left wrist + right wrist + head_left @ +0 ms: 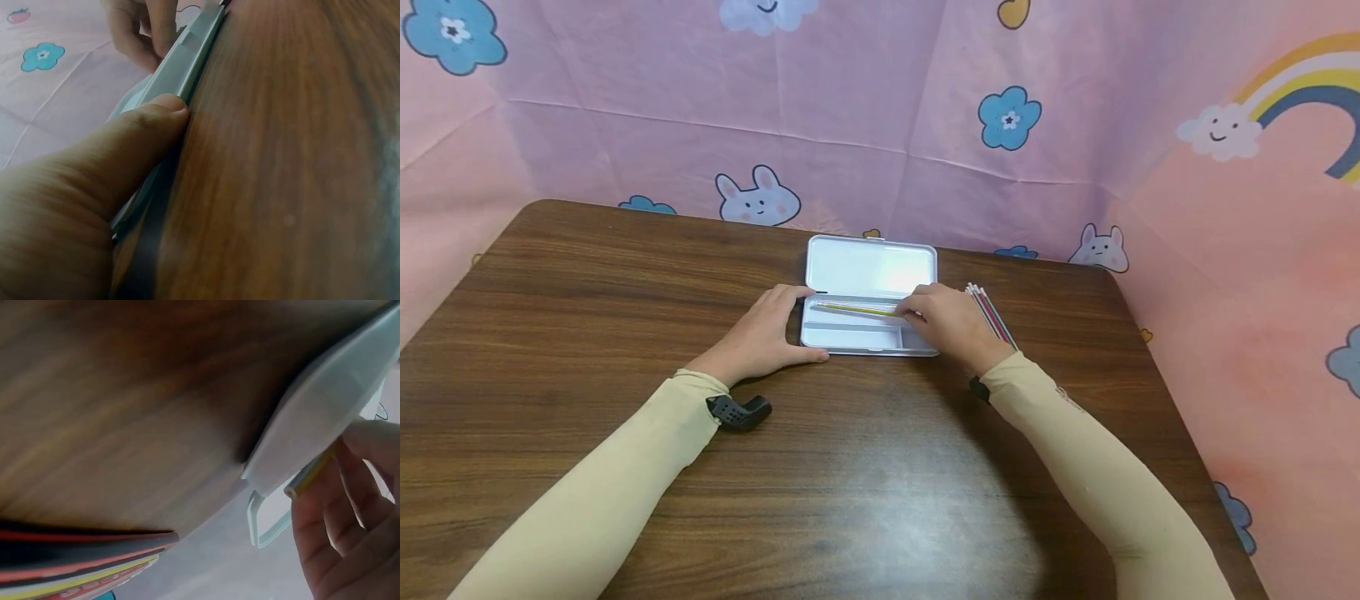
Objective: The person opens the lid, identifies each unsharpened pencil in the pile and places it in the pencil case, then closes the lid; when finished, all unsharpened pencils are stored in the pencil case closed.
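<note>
A white pencil case point(870, 271) lies open on the brown table point(625, 283), lid up toward the back. My left hand point(765, 333) holds the case's left end, thumb along its front wall point(156, 109). My right hand point(946, 319) pinches the end of a yellow-green pencil point(857, 310) that lies lengthwise in the case's upper compartment. In the right wrist view the pencil point(309, 475) sits between my fingertips beside the case's corner point(319, 406). A bundle of several coloured pencils point(992, 315) rests on the table just right of that hand.
A pink cloth point(880, 108) printed with flowers, bunnies and a rainbow hangs behind and to the right of the table. A small black clip-like piece point(739, 411) sits by my left wrist. Bare wood stretches across the near half of the table.
</note>
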### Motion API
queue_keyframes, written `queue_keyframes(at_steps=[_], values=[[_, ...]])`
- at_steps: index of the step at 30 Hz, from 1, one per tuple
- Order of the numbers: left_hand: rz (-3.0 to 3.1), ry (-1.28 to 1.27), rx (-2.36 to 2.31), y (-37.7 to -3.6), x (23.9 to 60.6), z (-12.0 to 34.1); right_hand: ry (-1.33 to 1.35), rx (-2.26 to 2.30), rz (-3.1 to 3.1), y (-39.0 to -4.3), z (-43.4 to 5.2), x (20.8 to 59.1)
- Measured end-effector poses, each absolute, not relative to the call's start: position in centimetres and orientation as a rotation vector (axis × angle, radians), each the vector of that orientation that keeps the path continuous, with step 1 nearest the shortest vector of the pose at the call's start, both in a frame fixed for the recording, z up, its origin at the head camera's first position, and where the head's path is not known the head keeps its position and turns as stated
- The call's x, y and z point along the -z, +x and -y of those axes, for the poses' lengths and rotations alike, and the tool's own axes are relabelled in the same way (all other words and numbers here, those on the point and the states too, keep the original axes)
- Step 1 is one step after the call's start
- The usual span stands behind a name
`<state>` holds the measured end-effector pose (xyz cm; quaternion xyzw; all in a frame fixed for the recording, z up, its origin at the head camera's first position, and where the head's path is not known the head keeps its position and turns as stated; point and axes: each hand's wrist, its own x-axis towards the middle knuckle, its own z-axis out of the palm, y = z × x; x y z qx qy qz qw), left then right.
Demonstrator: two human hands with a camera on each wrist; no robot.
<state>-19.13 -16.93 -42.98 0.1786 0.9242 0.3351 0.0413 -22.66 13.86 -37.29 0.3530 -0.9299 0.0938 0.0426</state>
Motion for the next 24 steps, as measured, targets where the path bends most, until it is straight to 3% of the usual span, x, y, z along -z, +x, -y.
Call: queue_keyframes(at_steps=[24], values=[[-2.846,0.561,-1.030,-19.1,43.3,17.0,1.181,-0.353,3.037,-24.7,-12.9,37.4]])
